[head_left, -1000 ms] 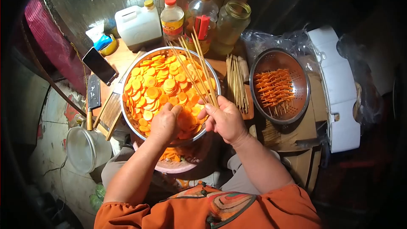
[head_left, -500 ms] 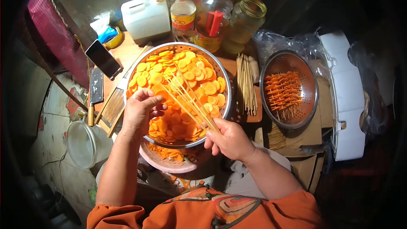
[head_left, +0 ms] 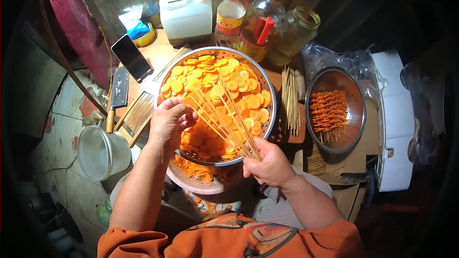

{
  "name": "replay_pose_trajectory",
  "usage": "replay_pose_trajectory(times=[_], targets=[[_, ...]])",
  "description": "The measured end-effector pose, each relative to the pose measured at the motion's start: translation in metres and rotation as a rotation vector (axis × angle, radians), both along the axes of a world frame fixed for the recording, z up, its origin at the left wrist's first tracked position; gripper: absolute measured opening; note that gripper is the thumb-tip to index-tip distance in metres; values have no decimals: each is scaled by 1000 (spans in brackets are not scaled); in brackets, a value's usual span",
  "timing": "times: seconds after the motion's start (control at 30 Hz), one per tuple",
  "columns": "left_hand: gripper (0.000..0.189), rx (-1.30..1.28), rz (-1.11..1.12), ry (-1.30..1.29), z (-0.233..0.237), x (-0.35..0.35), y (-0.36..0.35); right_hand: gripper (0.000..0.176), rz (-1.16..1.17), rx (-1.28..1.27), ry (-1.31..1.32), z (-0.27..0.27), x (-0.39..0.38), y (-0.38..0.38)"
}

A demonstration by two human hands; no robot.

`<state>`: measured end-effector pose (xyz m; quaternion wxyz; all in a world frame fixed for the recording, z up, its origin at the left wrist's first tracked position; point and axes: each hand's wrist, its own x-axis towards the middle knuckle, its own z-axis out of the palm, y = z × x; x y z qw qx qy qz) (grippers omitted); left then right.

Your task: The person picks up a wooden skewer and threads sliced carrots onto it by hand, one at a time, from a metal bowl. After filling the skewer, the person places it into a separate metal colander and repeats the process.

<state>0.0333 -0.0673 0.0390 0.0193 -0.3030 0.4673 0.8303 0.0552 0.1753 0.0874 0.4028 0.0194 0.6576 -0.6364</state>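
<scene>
A large metal colander full of round carrot slices stands in front of me. Over its left part, my left hand pinches a carrot slice between thumb and fingers. My right hand, at the colander's lower right rim, grips several thin bamboo skewers by their lower ends. They fan out up and left across the carrots, with their tips close to the left fingertips. A smaller colander on the right holds carrot slices threaded on skewers.
A bundle of skewers lies between the colanders. Behind stand a white jug, bottles and a glass jar. Left are a phone, a cleaver, a wooden slicer and a bucket. A pink basin sits below.
The view has shifted, so the scene sits farther right. The skewers in my right hand are spread a little wider. My left hand keeps its pinch near their tips.
</scene>
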Motion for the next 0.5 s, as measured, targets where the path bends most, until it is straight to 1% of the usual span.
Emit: replay_pose_trajectory(times=[0.03, 0.27, 0.33, 0.47, 0.5], targets=[[15, 8, -1, 7, -1, 0, 0, 21, 11, 35, 9, -1, 1, -1], [13, -14, 0, 16, 1, 0, 3, 19, 31, 61, 18, -2, 0, 2], [10, -56, -16, 29, 0, 0, 3, 19, 24, 51, 12, -2, 0, 3], [8, -40, -41, 33, 3, 1, 10, 19, -4, 19, -8, -2, 0, 2], [8, -31, -80, 60, 2, 3, 12, 20, -12, 0, 4, -4, 1, 3]])
